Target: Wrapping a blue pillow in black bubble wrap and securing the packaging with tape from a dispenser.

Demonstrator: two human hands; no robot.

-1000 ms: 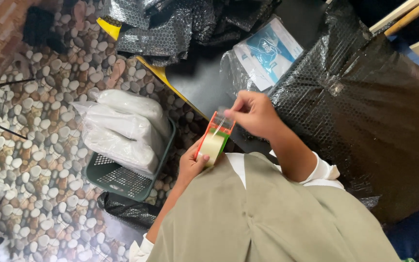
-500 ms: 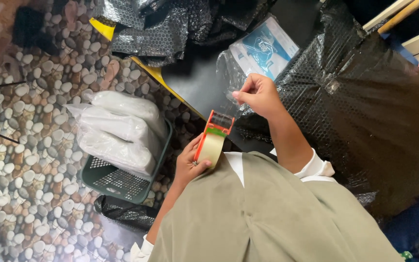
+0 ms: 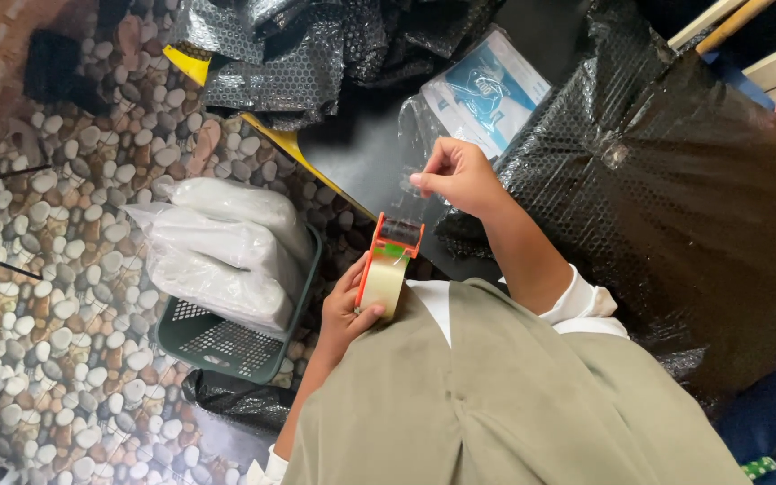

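My left hand [image 3: 345, 310] grips an orange tape dispenser [image 3: 386, 262] with a roll of clear tape, held close to my chest at the table edge. My right hand [image 3: 456, 175] pinches the free end of the clear tape [image 3: 413, 205] and holds it stretched up and away from the dispenser's head. Just right of that hand lies a large bundle wrapped in black bubble wrap [image 3: 675, 189] on the dark table [image 3: 370, 153].
A clear bag with a blue and white packet [image 3: 487, 90] lies on the table behind my right hand. More black bubble wrap [image 3: 307, 54] is heaped at the far end. A green basket [image 3: 226, 337] with white filled bags [image 3: 217, 242] stands on the pebble-patterned floor [image 3: 65, 269] at left.
My right hand has pulled the tape end further up and away from the dispenser, lengthening the strip. The dispenser in my left hand has barely moved.
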